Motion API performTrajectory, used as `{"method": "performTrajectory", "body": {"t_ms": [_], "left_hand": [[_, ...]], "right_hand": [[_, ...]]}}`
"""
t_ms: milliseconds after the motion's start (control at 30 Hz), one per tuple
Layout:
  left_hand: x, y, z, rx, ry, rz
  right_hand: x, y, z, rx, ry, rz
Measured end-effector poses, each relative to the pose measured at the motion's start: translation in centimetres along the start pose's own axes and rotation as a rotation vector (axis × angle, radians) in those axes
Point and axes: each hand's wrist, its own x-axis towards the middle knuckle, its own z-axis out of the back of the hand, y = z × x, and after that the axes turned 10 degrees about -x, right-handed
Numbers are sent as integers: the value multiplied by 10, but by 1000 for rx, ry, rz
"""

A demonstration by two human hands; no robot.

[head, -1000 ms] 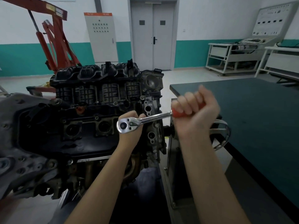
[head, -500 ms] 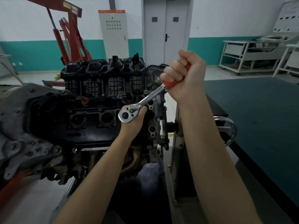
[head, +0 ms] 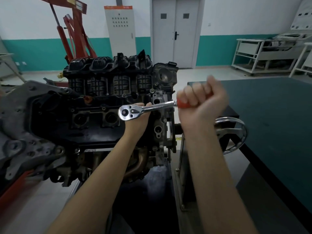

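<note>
Two bare forearms reach forward from the bottom edge of the view. The right hand [head: 200, 105] is a tight fist round the red grip of a ratchet [head: 143, 109], knuckles up and slightly blurred. The shiny shank runs leftward from that fist, nearly level, to the round head. The left hand [head: 137, 119] sits behind and under the head, its fingertips curling over the top of the shank and cupping it against the engine [head: 101, 102]. The head lies against the engine's front face, close to its right end and just right of two round ports. The engine is tilted on a stand, with a black ribbed manifold along its top edge. A chrome handwheel [head: 231, 132] stands just right of the right wrist, touching the near left edge of a dark green table [head: 270, 115]. Farther back stand a red hoist [head: 74, 31], a grey cabinet [head: 119, 29], a double door [head: 174, 31] and a white rack [head: 263, 54].
</note>
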Motion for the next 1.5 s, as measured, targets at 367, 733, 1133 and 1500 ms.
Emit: {"method": "performTrajectory", "body": {"t_ms": [367,733,1133,1500], "left_hand": [[-1,5,2,-80,-16,-44],[1,9,0,34,33,-51],[-3,-4,2,-155,-57,-9],[2,5,-5,-143,-172,139]], "right_hand": [[-27,-9,7,74,-104,69],[13,8,-9,-60,21,-86],[-61,-31,18,120,-145,195],[23,3,-22,-123,89,-98]]}}
